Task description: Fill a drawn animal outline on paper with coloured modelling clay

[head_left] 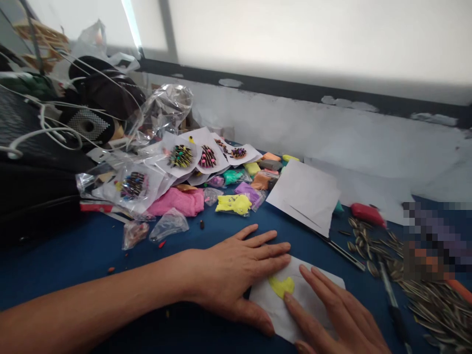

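**A yellow patch (282,286) meets the touch of the right grip (341,317)**

Soft and clay-like, the yellow patch lies on a small white sheet (304,298) near the front of the blue bench (221,229). The step in hand looks to be pressing and spreading it: the right grip, fingers slightly apart and pinching nothing, sets its index fingertip against the patch's lower edge. The left grip (236,268) is spread palm down, fingers reaching the sheet's far-left edge and thumb on the near-left one, apparently bracing the paper. The next move calls for light, even pressure while the paper is held steady. Just beyond lie blank sheets (306,191) and a slim metallic tool (346,254); striped seeds (435,305) are heaped to the right. Farther back, a yellow packet (234,204) and a pink packet (180,201) rest before papers bearing dark, colour-dotted clusters (180,156).
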`<state>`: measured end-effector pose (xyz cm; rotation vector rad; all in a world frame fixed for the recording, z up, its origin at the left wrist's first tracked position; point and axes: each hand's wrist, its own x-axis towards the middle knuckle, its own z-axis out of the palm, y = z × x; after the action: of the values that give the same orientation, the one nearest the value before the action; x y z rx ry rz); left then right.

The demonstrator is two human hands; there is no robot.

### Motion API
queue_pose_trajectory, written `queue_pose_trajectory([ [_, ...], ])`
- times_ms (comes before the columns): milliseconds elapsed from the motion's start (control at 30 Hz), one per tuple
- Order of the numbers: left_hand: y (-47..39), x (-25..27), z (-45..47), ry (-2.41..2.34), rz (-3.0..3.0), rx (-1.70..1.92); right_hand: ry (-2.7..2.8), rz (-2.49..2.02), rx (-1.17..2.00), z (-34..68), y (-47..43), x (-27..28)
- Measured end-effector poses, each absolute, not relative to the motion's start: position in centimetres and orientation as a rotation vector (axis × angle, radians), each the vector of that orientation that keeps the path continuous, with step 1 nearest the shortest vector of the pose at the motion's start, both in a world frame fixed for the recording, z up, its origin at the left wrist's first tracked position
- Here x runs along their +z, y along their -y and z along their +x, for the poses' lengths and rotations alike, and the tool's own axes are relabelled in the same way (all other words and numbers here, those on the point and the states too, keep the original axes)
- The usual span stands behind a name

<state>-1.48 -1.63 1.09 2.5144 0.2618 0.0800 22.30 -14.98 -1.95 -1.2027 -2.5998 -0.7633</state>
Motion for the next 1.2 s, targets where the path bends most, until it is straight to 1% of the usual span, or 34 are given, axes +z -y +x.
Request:
queue_pose_trajectory([
  [200, 1.7, 1.0, -1.4, -0.266, 2.509, 0.070, 2.435, -1.442, -0.516, 22.4, 15.2, -2.0],
  [333, 1.6, 0.9, -1.4, -0.263, 2.507, 0.085, 2.418, -1.461, -0.475, 22.0, 14.9, -1.8],
  [700, 1.7, 0.9, -1.4, -0.276, 2.513, 0.057, 2.435, -1.430, -0.441, 21.8, 14.6, -1.6],
  [967, 1.6, 1.0, -1.4, -0.280, 2.510, 0.058, 2.482, -1.340, -0.586, 22.0, 14.6, -1.6],
  [1200, 1.6, 1.0, -1.4, -0.276, 2.517, 0.058, 2.451, -1.279, -0.583, 21.4, 14.4, -1.1],
])
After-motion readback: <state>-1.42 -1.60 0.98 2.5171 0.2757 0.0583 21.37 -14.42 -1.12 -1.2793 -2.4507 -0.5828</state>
